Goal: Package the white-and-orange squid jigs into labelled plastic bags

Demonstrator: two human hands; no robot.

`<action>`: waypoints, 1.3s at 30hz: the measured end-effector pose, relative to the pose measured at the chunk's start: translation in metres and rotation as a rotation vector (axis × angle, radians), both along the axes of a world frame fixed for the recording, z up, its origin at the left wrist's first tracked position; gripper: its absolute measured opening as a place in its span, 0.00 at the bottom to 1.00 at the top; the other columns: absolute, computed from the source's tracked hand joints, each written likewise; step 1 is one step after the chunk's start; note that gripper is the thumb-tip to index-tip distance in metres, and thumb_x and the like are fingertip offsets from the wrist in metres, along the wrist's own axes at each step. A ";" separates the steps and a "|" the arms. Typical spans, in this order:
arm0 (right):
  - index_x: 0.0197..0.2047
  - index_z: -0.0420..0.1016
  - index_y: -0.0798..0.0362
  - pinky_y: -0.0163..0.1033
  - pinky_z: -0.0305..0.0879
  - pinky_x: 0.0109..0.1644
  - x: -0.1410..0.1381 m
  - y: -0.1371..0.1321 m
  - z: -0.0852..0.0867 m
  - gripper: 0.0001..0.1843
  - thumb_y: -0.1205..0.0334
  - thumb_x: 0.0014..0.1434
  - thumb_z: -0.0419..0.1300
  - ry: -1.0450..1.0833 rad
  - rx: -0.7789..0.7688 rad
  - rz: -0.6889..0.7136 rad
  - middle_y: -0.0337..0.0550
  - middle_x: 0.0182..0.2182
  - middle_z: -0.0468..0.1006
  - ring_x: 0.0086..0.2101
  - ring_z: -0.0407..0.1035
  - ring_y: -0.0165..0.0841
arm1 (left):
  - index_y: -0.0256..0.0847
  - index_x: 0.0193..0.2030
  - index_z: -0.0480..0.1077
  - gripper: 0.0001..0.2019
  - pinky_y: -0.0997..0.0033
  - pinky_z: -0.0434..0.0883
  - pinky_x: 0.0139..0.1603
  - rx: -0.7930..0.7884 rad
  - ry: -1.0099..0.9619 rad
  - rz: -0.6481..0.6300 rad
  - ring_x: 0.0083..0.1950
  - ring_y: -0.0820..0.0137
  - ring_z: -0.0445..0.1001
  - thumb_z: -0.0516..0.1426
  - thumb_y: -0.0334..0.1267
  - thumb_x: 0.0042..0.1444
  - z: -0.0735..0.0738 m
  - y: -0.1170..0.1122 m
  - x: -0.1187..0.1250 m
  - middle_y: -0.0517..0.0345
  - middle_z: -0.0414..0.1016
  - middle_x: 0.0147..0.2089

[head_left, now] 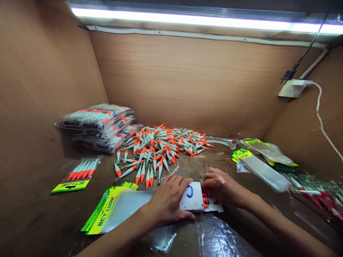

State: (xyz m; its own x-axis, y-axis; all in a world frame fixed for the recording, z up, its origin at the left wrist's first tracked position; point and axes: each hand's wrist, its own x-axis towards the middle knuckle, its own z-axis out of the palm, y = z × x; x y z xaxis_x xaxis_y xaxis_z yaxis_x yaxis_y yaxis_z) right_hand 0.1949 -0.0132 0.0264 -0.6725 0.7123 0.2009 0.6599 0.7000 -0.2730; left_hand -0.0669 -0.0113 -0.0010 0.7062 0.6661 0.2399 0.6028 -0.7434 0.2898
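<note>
We've got our left hand point(167, 201) flat on the white card sleeve point(192, 197) near the front of the worktop point(40, 214), pinning it so it can't slide, while our right hand point(221, 185) pinches the orange-tipped lures point(205, 201) poking out of its open end. The stack of BCT LURE bags point(107, 210) sits just left of it, touching our wrist, so it's easy to grab. The big lure pile point(160, 146) is further back, with 1 filled pack point(77, 175) off to the left.
</note>
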 end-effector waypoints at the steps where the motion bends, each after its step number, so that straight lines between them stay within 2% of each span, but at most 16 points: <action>1: 0.38 0.83 0.47 0.38 0.61 0.40 0.004 0.003 0.006 0.09 0.61 0.67 0.60 0.018 -0.078 0.024 0.43 0.33 0.79 0.36 0.69 0.34 | 0.46 0.65 0.61 0.49 0.47 0.62 0.62 -0.003 -0.002 -0.001 0.55 0.51 0.68 0.61 0.73 0.42 -0.001 0.000 -0.001 0.49 0.71 0.52; 4: 0.43 0.83 0.46 0.37 0.65 0.41 0.004 0.022 0.026 0.09 0.57 0.66 0.60 0.124 -0.202 0.016 0.42 0.36 0.80 0.36 0.72 0.34 | 0.47 0.66 0.61 0.49 0.47 0.61 0.62 -0.008 -0.016 -0.050 0.55 0.50 0.68 0.60 0.75 0.42 -0.003 -0.002 -0.003 0.48 0.71 0.53; 5: 0.43 0.82 0.47 0.37 0.66 0.41 -0.002 0.032 0.030 0.09 0.58 0.67 0.60 0.158 -0.167 0.002 0.43 0.36 0.80 0.36 0.72 0.34 | 0.47 0.66 0.60 0.50 0.47 0.61 0.63 -0.010 -0.025 -0.081 0.55 0.50 0.68 0.60 0.75 0.42 -0.004 -0.002 -0.003 0.48 0.71 0.53; 7: 0.45 0.81 0.48 0.38 0.66 0.43 -0.024 0.055 0.034 0.10 0.62 0.67 0.58 0.170 0.000 0.018 0.44 0.38 0.79 0.38 0.71 0.34 | 0.47 0.66 0.60 0.50 0.49 0.61 0.63 -0.022 -0.034 -0.148 0.55 0.51 0.68 0.61 0.74 0.41 -0.005 -0.004 -0.004 0.48 0.71 0.54; 10: 0.49 0.79 0.49 0.43 0.64 0.50 -0.072 0.089 0.027 0.16 0.73 0.65 0.54 -0.009 0.322 0.191 0.49 0.47 0.77 0.45 0.69 0.38 | 0.48 0.67 0.60 0.51 0.53 0.63 0.61 -0.049 -0.027 -0.224 0.54 0.51 0.70 0.62 0.74 0.39 -0.006 -0.005 -0.004 0.48 0.71 0.54; 12: 0.52 0.77 0.49 0.48 0.62 0.55 -0.100 0.107 0.018 0.18 0.75 0.64 0.55 -0.153 0.458 0.322 0.50 0.55 0.74 0.51 0.66 0.41 | 0.48 0.67 0.60 0.52 0.55 0.63 0.60 -0.055 -0.023 -0.247 0.53 0.52 0.70 0.62 0.74 0.39 -0.005 -0.006 -0.005 0.49 0.71 0.53; 15: 0.55 0.74 0.48 0.49 0.60 0.58 -0.125 0.123 0.005 0.17 0.70 0.66 0.55 -0.252 0.519 0.431 0.49 0.60 0.70 0.54 0.64 0.42 | 0.50 0.68 0.58 0.52 0.56 0.63 0.61 -0.045 -0.015 -0.268 0.54 0.53 0.71 0.63 0.73 0.39 -0.004 -0.005 -0.007 0.51 0.71 0.53; 19: 0.51 0.77 0.47 0.47 0.60 0.58 -0.130 0.128 -0.003 0.13 0.65 0.68 0.55 -0.266 0.481 0.486 0.46 0.57 0.73 0.53 0.64 0.40 | 0.48 0.68 0.58 0.51 0.54 0.61 0.63 -0.029 0.005 -0.287 0.54 0.52 0.71 0.61 0.73 0.41 -0.003 -0.004 -0.008 0.50 0.72 0.53; 21: 0.48 0.79 0.47 0.47 0.61 0.58 -0.129 0.125 -0.002 0.11 0.66 0.67 0.57 -0.162 0.415 0.442 0.46 0.56 0.74 0.53 0.65 0.40 | 0.48 0.68 0.58 0.51 0.53 0.61 0.63 -0.025 0.002 -0.287 0.53 0.52 0.71 0.61 0.73 0.42 -0.003 -0.004 -0.009 0.49 0.72 0.52; 24: 0.44 0.81 0.48 0.48 0.62 0.58 -0.123 0.118 0.007 0.09 0.65 0.66 0.59 0.224 0.209 0.281 0.47 0.51 0.78 0.52 0.67 0.39 | 0.48 0.68 0.59 0.52 0.53 0.62 0.62 -0.027 -0.003 -0.278 0.52 0.51 0.71 0.62 0.73 0.40 -0.003 -0.004 -0.009 0.49 0.72 0.52; 26: 0.43 0.80 0.50 0.47 0.65 0.55 -0.113 0.111 0.016 0.07 0.60 0.66 0.61 0.527 -0.043 0.169 0.47 0.45 0.80 0.47 0.72 0.38 | 0.49 0.67 0.59 0.51 0.53 0.63 0.62 -0.027 -0.010 -0.276 0.52 0.52 0.71 0.63 0.72 0.40 -0.002 -0.005 -0.010 0.49 0.72 0.52; 30: 0.46 0.77 0.53 0.39 0.72 0.42 -0.072 0.089 0.026 0.18 0.47 0.61 0.65 0.955 -0.636 -0.054 0.45 0.38 0.82 0.35 0.75 0.32 | 0.49 0.67 0.60 0.49 0.53 0.62 0.63 -0.019 -0.032 -0.272 0.54 0.52 0.71 0.62 0.72 0.42 -0.001 -0.004 -0.009 0.50 0.73 0.53; 32: 0.49 0.76 0.52 0.33 0.70 0.33 -0.042 0.074 0.022 0.21 0.45 0.60 0.66 1.058 -0.876 -0.197 0.44 0.37 0.81 0.29 0.74 0.28 | 0.48 0.67 0.60 0.51 0.52 0.63 0.62 -0.011 -0.034 -0.244 0.54 0.51 0.71 0.63 0.73 0.39 -0.002 -0.002 -0.009 0.49 0.72 0.53; 34: 0.50 0.76 0.52 0.28 0.64 0.25 -0.013 0.058 0.014 0.22 0.46 0.59 0.67 1.082 -1.041 -0.357 0.42 0.35 0.80 0.24 0.71 0.24 | 0.48 0.67 0.60 0.53 0.51 0.64 0.60 -0.008 -0.037 -0.216 0.54 0.50 0.71 0.63 0.73 0.37 -0.003 0.000 -0.008 0.48 0.72 0.54; 37: 0.49 0.78 0.52 0.25 0.56 0.18 0.025 0.032 -0.002 0.20 0.49 0.59 0.68 1.050 -1.109 -0.536 0.41 0.34 0.79 0.21 0.67 0.22 | 0.48 0.66 0.60 0.51 0.50 0.65 0.59 -0.015 -0.032 -0.194 0.55 0.50 0.70 0.63 0.73 0.37 -0.002 0.003 -0.008 0.48 0.71 0.55; 39: 0.50 0.78 0.50 0.25 0.56 0.18 0.042 0.015 -0.009 0.20 0.50 0.57 0.69 1.048 -1.113 -0.560 0.41 0.36 0.79 0.22 0.68 0.22 | 0.49 0.66 0.60 0.49 0.49 0.66 0.58 -0.027 -0.015 -0.185 0.55 0.50 0.70 0.63 0.72 0.40 0.000 0.005 -0.008 0.48 0.71 0.55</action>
State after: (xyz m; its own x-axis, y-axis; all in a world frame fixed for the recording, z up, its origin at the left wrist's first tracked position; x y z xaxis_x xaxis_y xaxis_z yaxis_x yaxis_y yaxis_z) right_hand 0.2374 0.0022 0.0171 -0.2013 0.9052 -0.3744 -0.0404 -0.3896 -0.9201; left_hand -0.0748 -0.0062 -0.0010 0.8140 0.5312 0.2351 0.4515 -0.8332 0.3192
